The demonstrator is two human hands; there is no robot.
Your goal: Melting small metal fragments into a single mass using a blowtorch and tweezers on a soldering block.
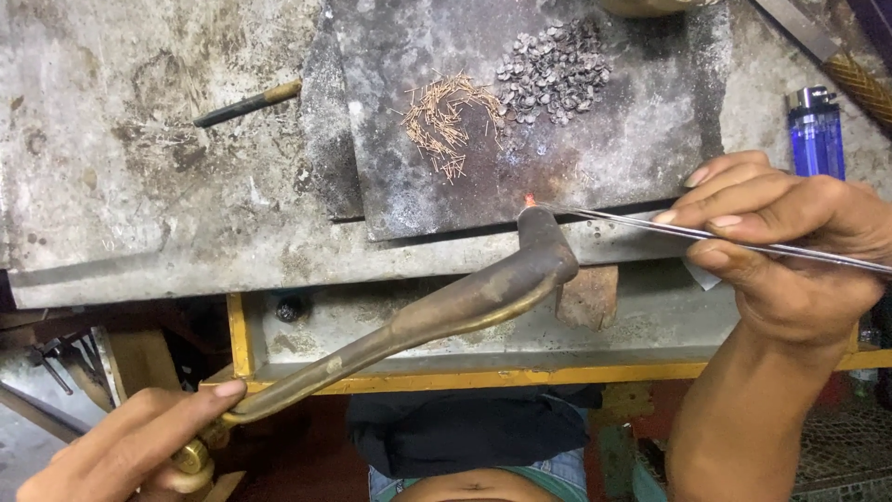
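Observation:
My left hand [130, 446] grips the brass handle of a bent torch [446, 311] at the lower left. Its nozzle points at the near edge of a dark metal slab [613, 139], where a small orange glow [530, 199] shows. My right hand [790, 242] pinches long thin tweezers [650, 223], their tips reaching left to the glowing spot. On the slab lie a heap of short copper-coloured pins [446, 116] and a heap of small dark grey rings [553, 70].
A blue lighter [816, 130] stands at the right by my right hand. A dark tool with a wooden end [246, 104] lies on the worn bench [139, 186] at the left. The bench has a yellow frame [520, 376] below.

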